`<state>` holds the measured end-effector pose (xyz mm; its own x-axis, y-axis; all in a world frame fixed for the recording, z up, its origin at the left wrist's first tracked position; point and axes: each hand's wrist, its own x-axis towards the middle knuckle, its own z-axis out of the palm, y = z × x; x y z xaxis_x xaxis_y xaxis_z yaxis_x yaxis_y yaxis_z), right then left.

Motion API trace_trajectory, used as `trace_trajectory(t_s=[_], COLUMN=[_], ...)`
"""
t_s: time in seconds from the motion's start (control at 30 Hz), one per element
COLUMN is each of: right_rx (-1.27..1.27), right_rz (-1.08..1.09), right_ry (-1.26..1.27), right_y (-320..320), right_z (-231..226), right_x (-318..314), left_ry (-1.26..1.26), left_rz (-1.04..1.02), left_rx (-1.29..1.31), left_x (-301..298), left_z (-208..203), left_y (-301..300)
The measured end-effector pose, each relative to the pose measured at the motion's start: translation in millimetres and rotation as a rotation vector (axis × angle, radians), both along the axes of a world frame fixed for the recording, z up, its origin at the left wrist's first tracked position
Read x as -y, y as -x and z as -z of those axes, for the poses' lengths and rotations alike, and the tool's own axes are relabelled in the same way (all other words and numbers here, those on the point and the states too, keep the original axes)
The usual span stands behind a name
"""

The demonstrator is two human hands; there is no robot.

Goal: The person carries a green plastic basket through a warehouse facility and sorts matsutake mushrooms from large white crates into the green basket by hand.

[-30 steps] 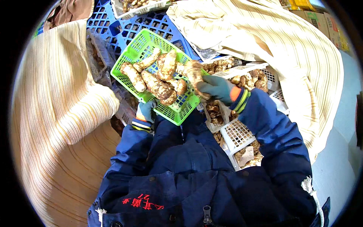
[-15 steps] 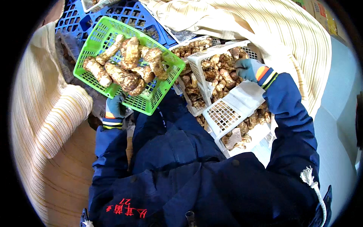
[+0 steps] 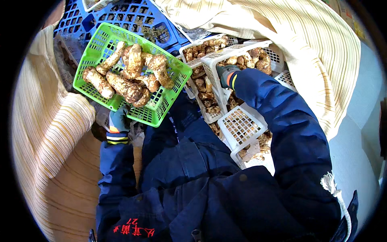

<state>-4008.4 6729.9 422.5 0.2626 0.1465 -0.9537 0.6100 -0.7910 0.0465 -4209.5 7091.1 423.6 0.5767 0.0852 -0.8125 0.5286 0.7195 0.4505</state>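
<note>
My gloved left hand (image 3: 119, 117) grips the near edge of a bright green plastic basket (image 3: 174, 101), which is held tilted. Several thick brown-and-white mushrooms (image 3: 132, 61) lie inside it, looking like matsutake. On the right, my gloved right hand (image 3: 228, 75) reaches down into a white plastic basket (image 3: 210, 78) of similar mushrooms (image 3: 264, 64). Its fingers are hidden behind the glove's back and the basket wall, so whether they hold anything does not show. My right sleeve covers part of that basket.
Another white basket (image 3: 242, 126) of mushrooms sits nearer me, with a paper slip (image 3: 252, 149) on it. A further white basket stands behind to the left. A blue plastic crate (image 3: 131, 16) lies at the back. Striped cloth (image 3: 318, 68) drapes around both sides.
My right hand has moved left and deeper into the white basket, against its left wall. The white sheet there is now mostly behind my sleeve. The green basket has shifted slightly left.
</note>
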Motion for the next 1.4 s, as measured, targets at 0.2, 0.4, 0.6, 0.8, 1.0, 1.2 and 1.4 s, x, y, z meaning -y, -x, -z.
trace_trajectory(t_s=[0.2,0.4,0.6,0.8,1.0,1.2,1.4], right_rx=[0.185,-0.083,-0.083,0.189,0.247,0.204,0.146], right_rz=[1.024,1.643,-0.316,0.597,0.561,0.496,0.665], right_ry=[-0.280,-0.258,-0.174,-0.045,0.173,0.080,-0.072], right_y=[-63,-89,-122,-111,-99,-55,-6], right_z=[-44,-73,-89,-69,-28,-93,-117], right_x=[46,56,130,134,122,67,10], left_ry=[-0.021,0.048,-0.083,-0.090,-0.080,-0.029,-0.025], left_rz=[0.040,0.052,-0.029,-0.019,-0.033,0.001,0.021], left_rx=[-0.006,0.219,0.026,0.047,0.031,0.049,0.059], left_x=[2,-36,-6,-8,-3,-2,-8], left_z=[-10,41,11,27,19,8,36], left_y=[-5,41,8,17,11,5,18])
